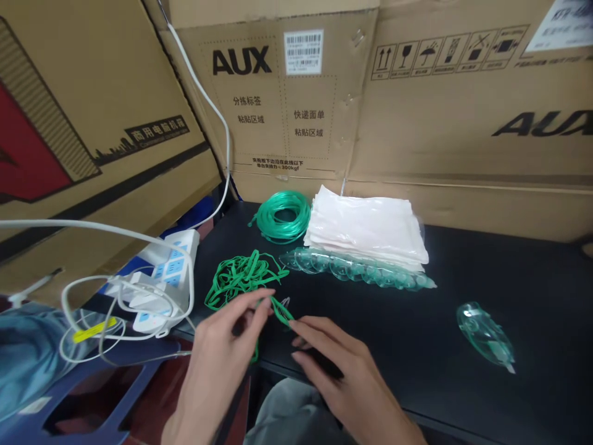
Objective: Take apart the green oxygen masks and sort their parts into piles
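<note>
Green band point(281, 311), a thin stretch of it, spans the short gap between two bare hands above the near edge of a black table point(407, 334), left of centre. The left hand point(220, 337) has thumb and forefinger together, clamped on the band's far-left end. The right hand point(354, 361) has its forefinger touching the near-right end, with the thumb apart and lower; whether another finger pinches the band from beneath is hidden.

Just beyond the left hand lies a loose tangle of green bands point(241, 275). A coiled green tube point(267, 225) sits farther back, beside white packets point(365, 225). Nearer than the packets is a row of clear green cups point(361, 269); a single clear green cup point(484, 334) lies well apart to the right.

The strands look slack and slightly spread, so a firm left pinch and a light right touch would suit them. Teasing them apart gently, rather than pulling hard, should avoid tightening a snag; working clear of the tangle would help too.
</note>
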`<action>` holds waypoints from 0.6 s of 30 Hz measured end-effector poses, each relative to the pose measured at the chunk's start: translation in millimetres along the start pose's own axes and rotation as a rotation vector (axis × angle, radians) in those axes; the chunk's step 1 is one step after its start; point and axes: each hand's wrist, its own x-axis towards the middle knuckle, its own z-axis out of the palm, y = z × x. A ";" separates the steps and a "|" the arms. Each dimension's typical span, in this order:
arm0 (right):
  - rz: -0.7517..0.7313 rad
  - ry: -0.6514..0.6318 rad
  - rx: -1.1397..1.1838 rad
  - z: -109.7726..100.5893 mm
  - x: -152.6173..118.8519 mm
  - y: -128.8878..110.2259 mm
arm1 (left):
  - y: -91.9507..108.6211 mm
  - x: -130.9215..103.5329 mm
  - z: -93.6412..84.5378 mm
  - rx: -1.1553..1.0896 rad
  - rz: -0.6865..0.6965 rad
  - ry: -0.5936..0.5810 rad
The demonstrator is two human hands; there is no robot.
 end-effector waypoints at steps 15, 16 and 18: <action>0.052 -0.028 -0.191 -49.0 -18.8 -11.3 | -56.6 88.7 -3.2 0.422 0.107 0.143; 0.081 0.073 -0.278 -66.2 -29.1 -11.5 | -54.3 87.3 -1.2 0.426 0.123 0.152; 0.169 0.383 -0.470 -100.2 -48.9 -11.7 | -49.6 83.7 3.4 0.431 0.192 0.140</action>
